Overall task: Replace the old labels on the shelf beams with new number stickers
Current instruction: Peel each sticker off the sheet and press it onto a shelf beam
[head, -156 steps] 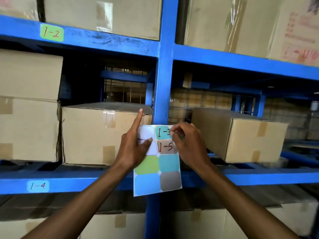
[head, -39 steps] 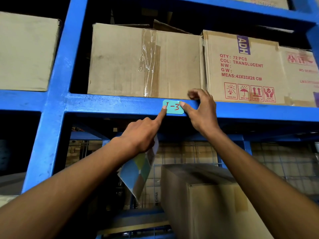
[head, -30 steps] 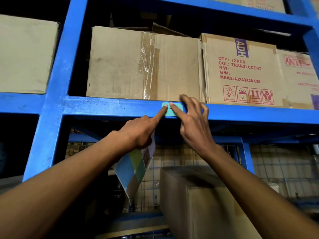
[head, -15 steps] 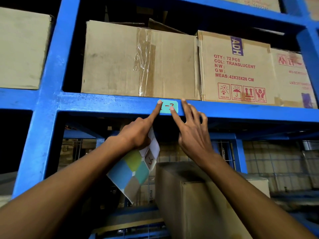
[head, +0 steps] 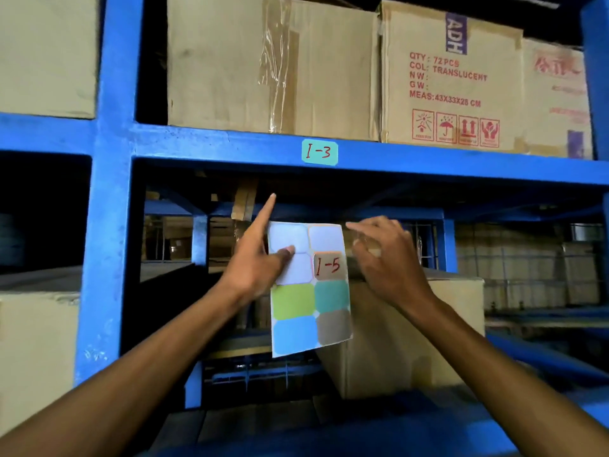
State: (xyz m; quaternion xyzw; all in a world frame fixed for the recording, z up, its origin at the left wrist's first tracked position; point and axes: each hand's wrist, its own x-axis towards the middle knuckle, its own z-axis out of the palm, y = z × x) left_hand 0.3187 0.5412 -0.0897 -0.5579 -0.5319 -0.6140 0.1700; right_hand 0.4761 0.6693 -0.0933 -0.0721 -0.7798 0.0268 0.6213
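i-3 label on the beam, sheet in my left hand

the teal i-3 sticker sat flat on the blue shelf beam, upper centre of the frame. below it, my left hand pinched the sticker sheet by its left edge, thumb on its face, index finger pointing up. my right hand hovered at the sheet's upper right, fingers loosely bent, holding nothing. an i-5 sticker remained on the sheet.

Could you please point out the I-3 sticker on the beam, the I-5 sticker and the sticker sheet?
I-3 sticker point(head: 319, 152): head view, middle of its face.
I-5 sticker point(head: 329, 266): head view, on the handwritten number.
Sticker sheet point(head: 293, 301): head view, its green sticker.
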